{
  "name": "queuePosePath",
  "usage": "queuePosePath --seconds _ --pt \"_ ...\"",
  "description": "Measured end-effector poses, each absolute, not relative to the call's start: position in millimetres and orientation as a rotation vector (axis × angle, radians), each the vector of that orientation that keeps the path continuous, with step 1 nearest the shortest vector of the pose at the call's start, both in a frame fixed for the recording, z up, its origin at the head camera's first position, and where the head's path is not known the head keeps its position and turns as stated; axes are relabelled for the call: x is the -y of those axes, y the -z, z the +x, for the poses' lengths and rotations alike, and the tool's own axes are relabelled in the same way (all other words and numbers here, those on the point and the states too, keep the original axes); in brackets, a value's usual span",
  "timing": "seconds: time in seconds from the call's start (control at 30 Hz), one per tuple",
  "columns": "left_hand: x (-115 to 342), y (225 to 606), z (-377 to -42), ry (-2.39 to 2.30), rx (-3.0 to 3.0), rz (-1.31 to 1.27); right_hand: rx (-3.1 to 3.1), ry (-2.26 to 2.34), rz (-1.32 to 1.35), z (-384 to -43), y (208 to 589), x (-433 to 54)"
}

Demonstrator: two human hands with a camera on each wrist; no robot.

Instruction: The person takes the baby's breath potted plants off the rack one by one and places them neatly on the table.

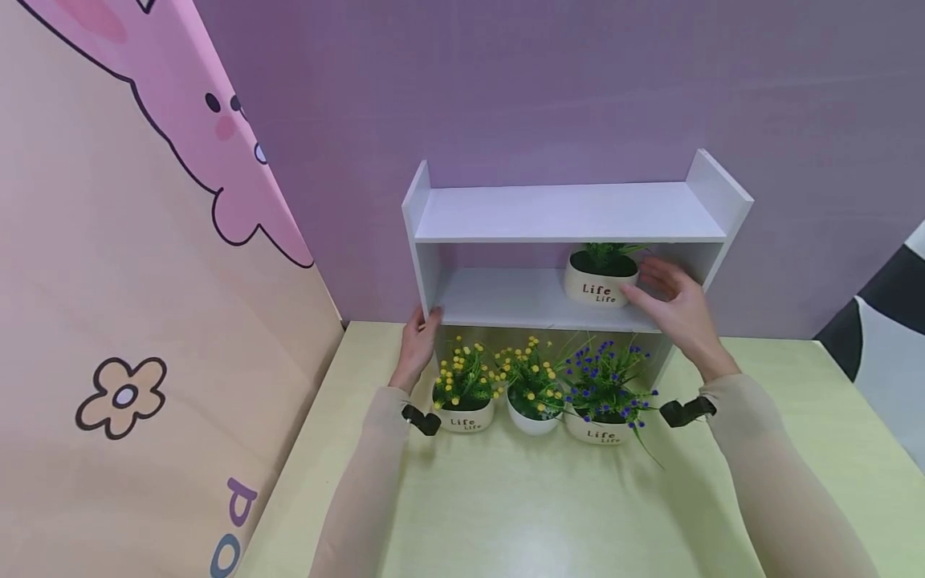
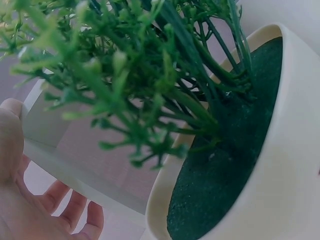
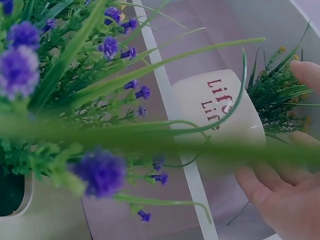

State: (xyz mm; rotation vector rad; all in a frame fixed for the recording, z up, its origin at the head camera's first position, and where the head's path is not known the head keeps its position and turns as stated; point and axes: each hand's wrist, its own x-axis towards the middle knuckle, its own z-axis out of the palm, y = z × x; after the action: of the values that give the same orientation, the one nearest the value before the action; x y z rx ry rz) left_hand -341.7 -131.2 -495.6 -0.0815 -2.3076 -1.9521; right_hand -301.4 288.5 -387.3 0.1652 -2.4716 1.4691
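A white shelf unit (image 1: 571, 213) stands against the purple wall. My left hand (image 1: 417, 345) grips its left side panel low down, with fingers (image 2: 75, 210) curled about the board. On the middle shelf, toward the right, sits a cream "Life" flowerpot (image 1: 600, 285) with a green plant. My right hand (image 1: 679, 309) is at the pot's right end, fingers loosely spread and the thumb touching or very near it. In the right wrist view the same flowerpot (image 3: 220, 120) shows orange-yellow blooms; leaves in front partly hide it.
Before the unit's bottom opening stand a yellow-flowered cream pot (image 1: 464, 419), a rounder white pot (image 1: 533, 421) with yellow flowers, and a purple-flowered pot (image 1: 600, 432). All rest on the pale table (image 1: 506, 514). A decorated wall (image 1: 217, 321) borders the left.
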Motion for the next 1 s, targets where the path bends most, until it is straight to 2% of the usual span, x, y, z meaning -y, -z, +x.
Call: queuePosePath --seconds 1.0 --pt "131.3 499.0 -344.8 1.964 2.299 -0.069 2.491 -1.53 0.006 -327.4 382.4 -278.6"
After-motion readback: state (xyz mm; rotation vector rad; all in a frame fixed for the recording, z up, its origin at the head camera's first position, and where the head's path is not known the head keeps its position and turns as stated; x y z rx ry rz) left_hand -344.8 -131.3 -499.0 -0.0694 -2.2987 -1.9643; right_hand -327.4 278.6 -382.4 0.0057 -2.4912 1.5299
